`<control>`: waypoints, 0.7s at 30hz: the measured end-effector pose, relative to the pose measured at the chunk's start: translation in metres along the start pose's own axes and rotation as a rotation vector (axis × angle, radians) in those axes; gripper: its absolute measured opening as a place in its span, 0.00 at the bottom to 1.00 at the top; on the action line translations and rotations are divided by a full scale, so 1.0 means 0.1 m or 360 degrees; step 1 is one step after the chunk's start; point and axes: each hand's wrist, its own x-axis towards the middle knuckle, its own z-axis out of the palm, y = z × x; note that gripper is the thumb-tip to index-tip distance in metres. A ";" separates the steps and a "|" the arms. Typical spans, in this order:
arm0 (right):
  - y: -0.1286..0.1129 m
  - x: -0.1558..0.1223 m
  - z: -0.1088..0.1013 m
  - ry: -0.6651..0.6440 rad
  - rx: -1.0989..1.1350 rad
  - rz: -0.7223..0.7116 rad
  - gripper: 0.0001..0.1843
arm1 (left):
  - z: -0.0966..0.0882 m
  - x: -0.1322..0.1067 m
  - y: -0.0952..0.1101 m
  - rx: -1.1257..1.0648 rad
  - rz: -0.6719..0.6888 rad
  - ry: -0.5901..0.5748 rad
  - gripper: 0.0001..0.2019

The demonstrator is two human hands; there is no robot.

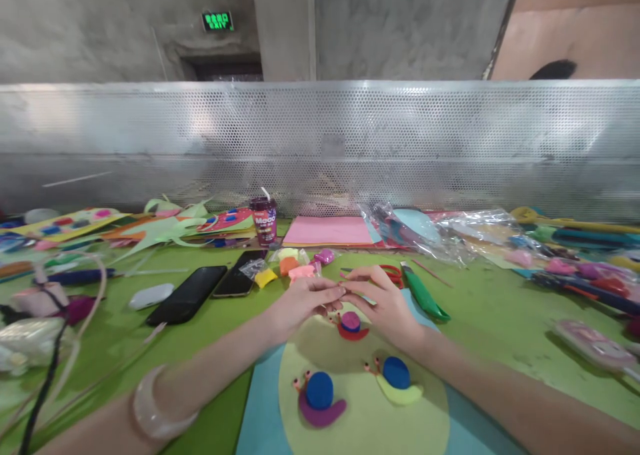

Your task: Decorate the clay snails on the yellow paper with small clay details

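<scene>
My left hand point(307, 300) and my right hand point(376, 300) meet fingertip to fingertip above the top of a pale yellow paper circle point(380, 432) on a blue sheet point(263, 408). Both are pinched closed; anything between the fingertips is too small to make out. Just below them lies a clay snail with a pink shell and red body point(351, 326). Lower on the circle are a snail with a blue shell and purple body point(320, 398) and one with a blue shell and yellow body point(397, 380). Lumps of orange clay point(288, 266) and pink clay point(302, 272) sit beyond my left hand.
Two phones point(187, 295) lie to the left, near a purple drink cup point(263, 220) with a straw. Red-handled scissors point(393, 275) and a green tube point(424, 294) are right of my hands. Pink paper point(327, 230) lies before a perforated metal panel point(320, 142).
</scene>
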 end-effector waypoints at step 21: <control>-0.15 0.01 0.01 0.0139 0.0143 0.0107 0.04 | -0.02 0.04 -0.03 -0.0157 -0.0043 0.0038 0.15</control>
